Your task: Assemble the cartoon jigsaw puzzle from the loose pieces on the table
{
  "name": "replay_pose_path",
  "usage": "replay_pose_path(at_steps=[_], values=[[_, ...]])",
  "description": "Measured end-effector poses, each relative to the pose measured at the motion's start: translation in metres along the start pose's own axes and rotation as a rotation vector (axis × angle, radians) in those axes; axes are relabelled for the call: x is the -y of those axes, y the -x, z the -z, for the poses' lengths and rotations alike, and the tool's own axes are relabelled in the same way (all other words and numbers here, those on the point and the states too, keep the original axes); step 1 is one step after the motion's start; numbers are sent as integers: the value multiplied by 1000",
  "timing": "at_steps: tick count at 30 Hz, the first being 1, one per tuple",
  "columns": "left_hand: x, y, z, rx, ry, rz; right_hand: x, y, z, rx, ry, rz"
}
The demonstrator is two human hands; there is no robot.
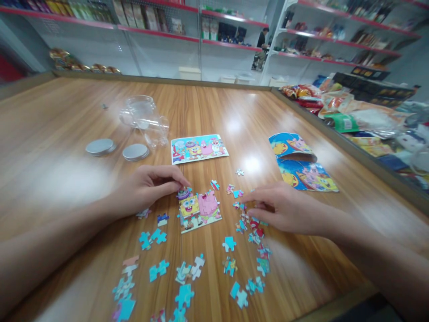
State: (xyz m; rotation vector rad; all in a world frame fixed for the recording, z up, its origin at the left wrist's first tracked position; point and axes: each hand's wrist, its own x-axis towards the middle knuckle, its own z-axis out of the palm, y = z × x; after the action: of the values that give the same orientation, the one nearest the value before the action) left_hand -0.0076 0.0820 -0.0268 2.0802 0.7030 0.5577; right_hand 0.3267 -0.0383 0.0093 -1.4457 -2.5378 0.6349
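A partly joined jigsaw puzzle (200,210) lies in the middle of the table, showing a yellow sponge character and a pink starfish. My left hand (150,185) is at its upper left corner, thumb and forefinger closed on a purple puzzle piece (183,194). To the right, my right hand (279,205) hovers over or touches a cluster of loose puzzle pieces (241,223), its fingers apart; what lies under the palm is hidden. Behind the puzzle is a reference picture card (200,149) with the same characters. More loose blue pieces (185,295) are scattered toward me.
Clear plastic containers (142,116) lie at the back left, with grey round lids (99,146) in front of them. A curled blue printed sheet (303,167) rests at the right. Beyond the table's raised edge are packaged goods (342,109), shelves (157,31) and a distant person (262,49).
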Motion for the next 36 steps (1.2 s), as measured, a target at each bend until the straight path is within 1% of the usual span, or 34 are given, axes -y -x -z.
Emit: replay_pose_path(at_steps=[5,8,11,14,19,23,29,33,36], values=[[-4,0,-1,21,-36,-17,0,1,0,-11,11,-1],[-6,0,-4,58,-79,-75,1,1,-1,-46,4,4],[-7,1,-7,98,-122,-127,0,1,-2,-44,2,3],[-8,1,-9,105,-141,-129,-2,0,-3,-48,12,-2],[-8,0,-10,110,-148,-146,-1,0,-1,-103,-10,-2],[-7,0,-10,113,-155,-141,3,0,0,-58,-42,72],[-5,1,-10,125,-152,-143,3,0,1,-40,10,47],[-6,1,-9,122,-153,-141,4,1,2,-1,-51,88],[-7,0,-9,115,-153,-149,3,1,0,30,-71,81]])
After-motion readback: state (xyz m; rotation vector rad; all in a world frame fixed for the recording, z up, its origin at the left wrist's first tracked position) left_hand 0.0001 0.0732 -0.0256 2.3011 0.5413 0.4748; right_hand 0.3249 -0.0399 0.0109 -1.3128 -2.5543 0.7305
